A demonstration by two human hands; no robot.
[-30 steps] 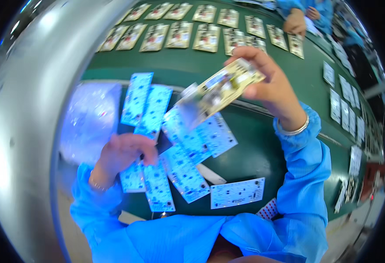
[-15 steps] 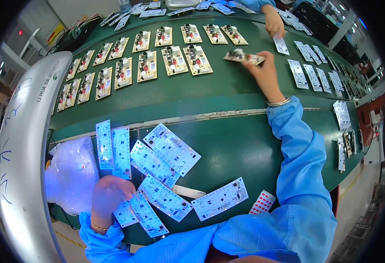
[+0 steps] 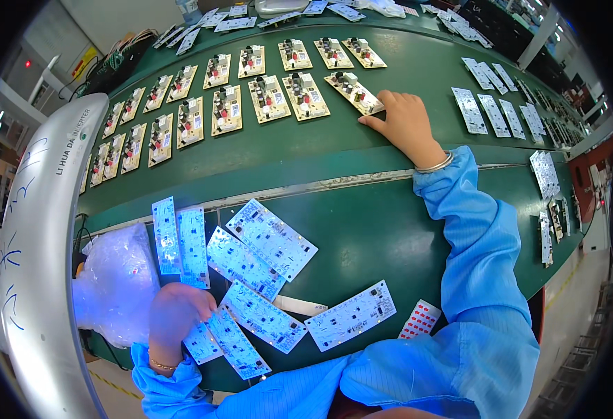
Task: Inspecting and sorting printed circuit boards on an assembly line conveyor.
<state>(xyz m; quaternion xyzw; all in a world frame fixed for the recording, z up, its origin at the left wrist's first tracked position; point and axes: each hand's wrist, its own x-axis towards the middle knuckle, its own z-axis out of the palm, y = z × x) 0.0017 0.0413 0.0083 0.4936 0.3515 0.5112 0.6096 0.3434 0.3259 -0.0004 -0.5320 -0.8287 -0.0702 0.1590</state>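
At the right end of the near row, my right hand [image 3: 410, 127] grips the lower right end of a tan circuit board [image 3: 354, 93], with thumb and fingers on either side. Black, red and white parts stand on its upper face, and it lies on or just above the green bench. My left hand [image 3: 180, 311], curled and lit blue, is closed at the upper end of a white circuit board [image 3: 238, 346]. Its fingertips are partly hidden. Another white board [image 3: 203, 342] lies partly under that one, beside more white boards [image 3: 264, 318] that overlap.
Two rows of populated boards [image 3: 227, 110] stretch leftward along the raised green bench [image 3: 271, 150]. Left of me are a clear plastic bag [image 3: 119, 279] and a long silver lamp housing [image 3: 48, 244]. A red-dotted sticker sheet [image 3: 419, 320] lies near my right sleeve. White boards [image 3: 469, 110] stand farther right.
My right hand has moved left and lowered the tilted board beside the near row, its parts now facing up. Another person's hand and the board under it have left the view at the far right.
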